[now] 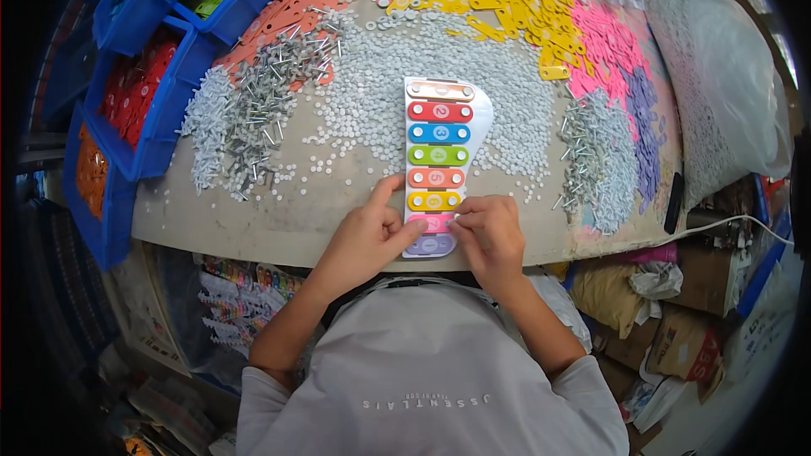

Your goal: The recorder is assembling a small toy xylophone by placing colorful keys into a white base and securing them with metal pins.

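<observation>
A toy xylophone [483, 114] lies on the table in front of me, its white base carrying several coloured bars. Most bars have white round caps at both ends; the lilac bar [429, 245] nearest me shows none. My left hand [367, 232] grips the base's left edge, its thumb pressing on the pink bar [435, 224] and its index finger beside the coral bar. At the right end of the pink bar, my right hand [492, 236] is closed in a pinch. Whatever sits between those fingertips is too small to make out.
Small white washers [380, 76] spread behind the xylophone. Metal pins [270, 105] and white plastic pins [207, 127] are heaped left, with similar heaps right. Coral, yellow [524, 4], pink and purple bars ring the far edge. Blue bins [173, 93] stand left; a clear bag [718, 84] right.
</observation>
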{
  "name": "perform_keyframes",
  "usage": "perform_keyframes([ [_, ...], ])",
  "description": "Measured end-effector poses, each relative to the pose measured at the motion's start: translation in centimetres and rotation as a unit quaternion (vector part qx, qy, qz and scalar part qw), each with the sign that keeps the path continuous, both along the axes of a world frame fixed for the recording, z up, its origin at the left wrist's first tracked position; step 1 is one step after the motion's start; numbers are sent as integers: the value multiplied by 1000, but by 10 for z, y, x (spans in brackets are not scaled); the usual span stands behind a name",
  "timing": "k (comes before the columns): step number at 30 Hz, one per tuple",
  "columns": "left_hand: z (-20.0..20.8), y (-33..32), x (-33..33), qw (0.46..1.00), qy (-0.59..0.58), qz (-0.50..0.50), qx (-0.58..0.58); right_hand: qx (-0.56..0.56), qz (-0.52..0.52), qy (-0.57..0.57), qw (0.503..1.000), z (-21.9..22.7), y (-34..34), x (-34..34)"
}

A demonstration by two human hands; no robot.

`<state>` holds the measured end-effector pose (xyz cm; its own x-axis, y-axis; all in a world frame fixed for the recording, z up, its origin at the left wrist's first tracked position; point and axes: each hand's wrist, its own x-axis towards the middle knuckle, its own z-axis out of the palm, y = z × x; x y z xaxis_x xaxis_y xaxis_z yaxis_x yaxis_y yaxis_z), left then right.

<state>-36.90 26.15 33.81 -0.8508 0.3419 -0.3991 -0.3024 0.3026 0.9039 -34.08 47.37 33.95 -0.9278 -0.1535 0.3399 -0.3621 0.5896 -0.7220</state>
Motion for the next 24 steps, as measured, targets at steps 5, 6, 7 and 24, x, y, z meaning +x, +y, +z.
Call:
perform_keyframes([
  [5,-11,-4,-6,996,-41,-46,58,65,35,33,997,-2,0,1],
  [6,-11,-4,-6,996,-41,-46,57,65,35,32,997,-3,1,3],
  [7,-11,-3,-6,994,-58,-34,92,5,22,-21,1000,-6,1,6],
  [24,-11,0,-17,995,-57,-43,67,-170,-29,-439,882,-10,2,1],
])
